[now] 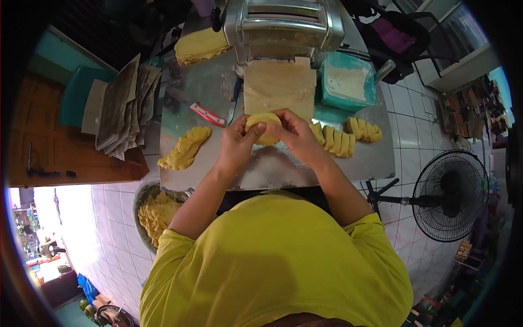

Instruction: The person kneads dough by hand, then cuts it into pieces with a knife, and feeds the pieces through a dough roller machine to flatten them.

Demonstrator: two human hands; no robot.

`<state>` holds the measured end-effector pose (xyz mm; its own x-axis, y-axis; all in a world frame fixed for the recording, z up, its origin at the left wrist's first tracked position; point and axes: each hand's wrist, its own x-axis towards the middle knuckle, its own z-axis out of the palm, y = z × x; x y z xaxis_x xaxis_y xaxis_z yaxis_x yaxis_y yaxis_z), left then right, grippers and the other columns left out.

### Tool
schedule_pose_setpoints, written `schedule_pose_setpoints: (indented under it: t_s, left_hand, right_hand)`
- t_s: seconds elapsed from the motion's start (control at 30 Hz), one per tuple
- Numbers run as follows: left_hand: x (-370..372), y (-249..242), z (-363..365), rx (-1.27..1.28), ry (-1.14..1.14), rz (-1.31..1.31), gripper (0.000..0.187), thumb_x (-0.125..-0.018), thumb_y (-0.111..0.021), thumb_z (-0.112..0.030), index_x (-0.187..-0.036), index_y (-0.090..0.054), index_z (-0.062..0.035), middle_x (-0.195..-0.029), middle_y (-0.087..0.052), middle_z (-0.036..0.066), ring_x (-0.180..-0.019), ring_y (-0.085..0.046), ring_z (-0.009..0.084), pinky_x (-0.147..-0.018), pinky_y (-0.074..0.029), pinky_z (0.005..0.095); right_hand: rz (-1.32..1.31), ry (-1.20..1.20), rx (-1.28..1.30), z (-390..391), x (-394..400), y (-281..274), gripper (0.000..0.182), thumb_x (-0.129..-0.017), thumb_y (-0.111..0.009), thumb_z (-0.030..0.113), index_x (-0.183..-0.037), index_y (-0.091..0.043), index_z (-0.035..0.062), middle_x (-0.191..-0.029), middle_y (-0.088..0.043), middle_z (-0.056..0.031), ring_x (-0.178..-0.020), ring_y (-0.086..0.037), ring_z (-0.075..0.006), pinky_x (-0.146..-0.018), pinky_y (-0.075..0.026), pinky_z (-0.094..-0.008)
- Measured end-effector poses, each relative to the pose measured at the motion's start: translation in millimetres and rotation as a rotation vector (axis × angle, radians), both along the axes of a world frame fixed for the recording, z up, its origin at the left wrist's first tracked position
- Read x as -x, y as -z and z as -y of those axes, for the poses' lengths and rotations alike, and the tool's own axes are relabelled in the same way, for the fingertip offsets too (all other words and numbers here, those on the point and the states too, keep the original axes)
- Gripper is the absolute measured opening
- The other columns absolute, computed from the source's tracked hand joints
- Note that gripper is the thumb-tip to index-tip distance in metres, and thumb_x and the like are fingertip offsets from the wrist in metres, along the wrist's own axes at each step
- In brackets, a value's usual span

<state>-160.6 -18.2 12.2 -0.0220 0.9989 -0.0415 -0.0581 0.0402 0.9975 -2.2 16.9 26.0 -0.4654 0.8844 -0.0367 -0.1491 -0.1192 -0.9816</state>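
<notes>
Both my hands hold one rounded piece of yellow dough above the metal table, near its front. My left hand grips its left side, and my right hand has its fingers round the right side. To the right lie cut dough slices and a partly sliced dough piece. A lump of dough rests at the table's left front. The red-handled knife is left of my hands.
A metal roller machine stands at the back, with a brown sheet before it. Beside it are a teal tub of flour and a dough slab. A dough bowl is at lower left, a fan at right.
</notes>
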Motion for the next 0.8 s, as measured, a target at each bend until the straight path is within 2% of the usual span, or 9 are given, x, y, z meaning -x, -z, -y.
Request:
schedule_pose_setpoints:
  t_s: [0.13, 0.2, 0.23, 0.3, 0.43, 0.5, 0.57, 0.7, 0.8]
  left_hand:
    - [-7.6, -5.5, -1.5, 0.037, 0.050, 0.150, 0.027, -0.090, -0.062, -0.018, -0.105, -0.056, 0.0035, -0.094, -0.062, 0.004, -0.083, -0.056, 0.0074, -0.074, -0.046, 0.0225]
    - [-12.3, -15.4, 0.6, 0.188, 0.078, 0.484, 0.027, -0.088, -0.064, -0.017, -0.104, -0.057, 0.0031, -0.093, -0.062, 0.004, -0.082, -0.055, 0.0072, -0.074, -0.045, 0.0225]
    - [-10.5, -13.1, 0.8, 0.187, 0.081, 0.482, 0.027, -0.088, -0.064, -0.017, -0.104, -0.057, 0.0031, -0.093, -0.062, 0.004, -0.082, -0.055, 0.0072, -0.074, -0.045, 0.0225]
    - [-3.3, -4.4, -0.3, 0.127, 0.213, 0.107, 0.032, -0.088, -0.064, -0.015, -0.114, -0.055, 0.0014, -0.099, -0.062, 0.003, -0.089, -0.057, 0.0090, -0.081, -0.045, 0.0247]
    - [2.6, -0.5, -7.7, 0.112, 0.208, 0.056, 0.035, -0.086, -0.066, -0.016, -0.114, -0.055, 0.0006, -0.098, -0.061, 0.002, -0.090, -0.056, 0.0087, -0.079, -0.045, 0.0246]
    - [2.6, -3.5, -13.5, 0.163, 0.299, -0.058, 0.033, -0.086, -0.066, -0.013, -0.115, -0.055, 0.0008, -0.096, -0.061, 0.001, -0.089, -0.056, 0.0084, -0.079, -0.045, 0.0239]
    - [6.2, -10.9, -29.6, 0.158, 0.279, -0.062, 0.043, -0.082, -0.072, -0.019, -0.115, -0.052, 0.0014, -0.098, -0.058, 0.004, -0.087, -0.052, 0.0082, -0.075, -0.045, 0.0237]
    - [35.7, -16.9, -101.2, -0.080, -0.203, -0.127, 0.064, -0.076, -0.075, -0.015, -0.127, -0.040, 0.0027, -0.127, -0.046, 0.012, -0.113, -0.045, 0.0171, -0.087, -0.044, 0.0311]
    - [49.6, -5.2, -161.0, -0.054, -0.324, -0.184, 0.062, -0.075, -0.074, -0.014, -0.127, -0.042, 0.0015, -0.125, -0.051, 0.011, -0.112, -0.048, 0.0187, -0.088, -0.044, 0.0320]
  right_hand:
    - [-0.053, -0.004, 0.012, -5.3, -6.3, 6.3, 0.022, -0.090, -0.062, 0.016, -0.102, -0.054, 0.0000, -0.092, -0.058, -0.0017, -0.081, -0.052, -0.0060, -0.073, -0.044, -0.0208]
    - [0.020, -0.014, -0.025, -6.9, -13.6, 10.2, 0.022, -0.090, -0.061, 0.016, -0.103, -0.053, 0.0001, -0.094, -0.058, -0.0018, -0.083, -0.053, -0.0062, -0.074, -0.044, -0.0214]
    - [-0.010, -0.016, 0.020, -7.7, -15.6, 10.5, 0.021, -0.090, -0.061, 0.015, -0.103, -0.053, 0.0002, -0.094, -0.058, -0.0017, -0.083, -0.053, -0.0061, -0.074, -0.044, -0.0214]
    - [-0.041, -0.023, 0.056, -9.1, -15.4, 8.1, 0.020, -0.090, -0.060, 0.014, -0.103, -0.053, 0.0003, -0.093, -0.058, -0.0017, -0.083, -0.053, -0.0060, -0.074, -0.044, -0.0215]
    - [-0.095, 0.016, 0.040, -5.6, -8.4, -6.6, 0.016, -0.090, -0.059, 0.013, -0.098, -0.056, -0.0007, -0.085, -0.058, -0.0006, -0.079, -0.053, -0.0056, -0.070, -0.044, -0.0207]
    - [0.081, -0.149, -0.032, -19.7, -18.0, 0.5, 0.020, -0.089, -0.061, 0.015, -0.100, -0.056, -0.0010, -0.084, -0.059, -0.0009, -0.077, -0.054, -0.0061, -0.069, -0.045, -0.0214]
    - [0.198, -0.069, -0.153, -38.9, -25.4, -19.5, 0.024, -0.089, -0.062, 0.019, -0.102, -0.057, 0.0000, -0.082, -0.062, -0.0013, -0.073, -0.054, -0.0056, -0.066, -0.045, -0.0219]
    - [0.071, 0.313, -0.453, -107.7, -36.2, -98.8, 0.030, -0.089, -0.061, 0.030, -0.102, -0.058, 0.0029, -0.085, -0.064, -0.0030, -0.070, -0.060, -0.0090, -0.055, -0.046, -0.0208]
    - [-0.113, 0.374, -0.521, -189.7, -33.7, -130.9, 0.029, -0.092, -0.057, 0.028, -0.101, -0.055, 0.0005, -0.085, -0.063, -0.0060, -0.069, -0.061, -0.0105, -0.053, -0.049, -0.0220]
